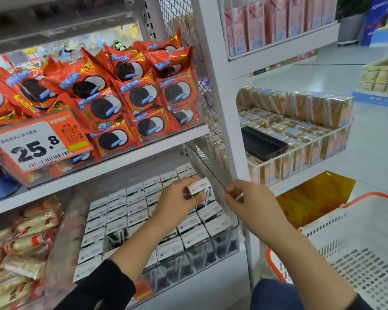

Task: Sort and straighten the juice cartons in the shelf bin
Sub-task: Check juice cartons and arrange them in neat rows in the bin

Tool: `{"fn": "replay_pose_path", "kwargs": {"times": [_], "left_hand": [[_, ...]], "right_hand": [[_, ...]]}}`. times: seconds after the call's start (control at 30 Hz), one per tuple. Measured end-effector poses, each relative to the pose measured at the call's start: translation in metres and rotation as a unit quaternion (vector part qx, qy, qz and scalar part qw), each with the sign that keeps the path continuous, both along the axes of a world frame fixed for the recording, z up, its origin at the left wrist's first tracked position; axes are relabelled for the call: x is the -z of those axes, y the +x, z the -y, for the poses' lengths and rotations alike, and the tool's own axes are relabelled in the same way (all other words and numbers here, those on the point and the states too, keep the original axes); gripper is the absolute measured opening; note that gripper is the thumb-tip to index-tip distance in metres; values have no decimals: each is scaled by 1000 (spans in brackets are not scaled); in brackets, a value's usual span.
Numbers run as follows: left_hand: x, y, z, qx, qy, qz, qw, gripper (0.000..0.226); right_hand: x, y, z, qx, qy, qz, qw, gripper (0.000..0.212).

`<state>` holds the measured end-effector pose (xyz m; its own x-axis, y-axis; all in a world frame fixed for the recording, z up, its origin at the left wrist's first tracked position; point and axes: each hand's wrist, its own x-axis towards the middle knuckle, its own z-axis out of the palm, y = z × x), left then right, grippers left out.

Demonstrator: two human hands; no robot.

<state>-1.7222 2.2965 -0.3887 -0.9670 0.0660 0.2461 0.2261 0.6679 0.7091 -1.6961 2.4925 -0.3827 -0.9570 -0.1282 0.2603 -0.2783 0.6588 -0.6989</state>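
Left hand (177,199) reaches over the clear shelf bin (234,229), fingers curled round one small white-and-green juice carton (199,188); thumb side faces the camera, fingertips wrap the carton's far faces. The held carton is tilted, its top end pointing up and right, raised just above the packed rows of cartons (130,211) that stand upright below the fingers. Directly beneath the knuckles the rows run back toward the far end of the bin; nearer the wrist, one carton (118,236) sits askew, its green side turned up among the white tops. Right hand (250,199) sits just right of the held carton, apart from it, at the bin's right wall. Its thumb and forefinger pinch a small pale object (239,196); cannot tell what it is. Remaining fingers of that hand are curled in. Above the left fingers, the next shelf carries red cookie packs (141,95) and an orange price tag (39,142) reading 25.8. Left of the left forearm lie pale wrapped snacks (29,238). Beyond the right fingertips, up and right, a wire bin holds yellow cartons (318,108) with a dark phone (262,143) lying on top. Right of the right wrist stands a white basket with orange rim (356,242).
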Motion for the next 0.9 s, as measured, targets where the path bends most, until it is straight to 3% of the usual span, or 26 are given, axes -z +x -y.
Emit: {"fn": "replay_pose_path", "kwargs": {"times": [0.13,0.27,0.4,0.53,0.67,0.77,0.9], "left_hand": [[10,-5,-1,-11,-118,1,993,35],[9,-6,4,-3,-125,23,992,37],[-3,2,6,31,-166,25,985,16],[-15,8,-3,78,-297,78,948,30],[-20,5,-14,75,-431,56,897,42],[-17,4,-14,70,-397,46,914,41],[-20,11,3,39,-193,15,980,29]], "right_hand": [[1,1,0,-1,3,-5,1000,12],[1,1,-1,-3,6,-4,1000,13],[1,1,0,3,12,-12,1000,12],[0,1,2,11,20,-10,1000,13],[0,2,3,12,18,-8,1000,13],[1,4,1,14,24,-11,1000,14],[3,5,0,17,40,-16,999,20]]}}
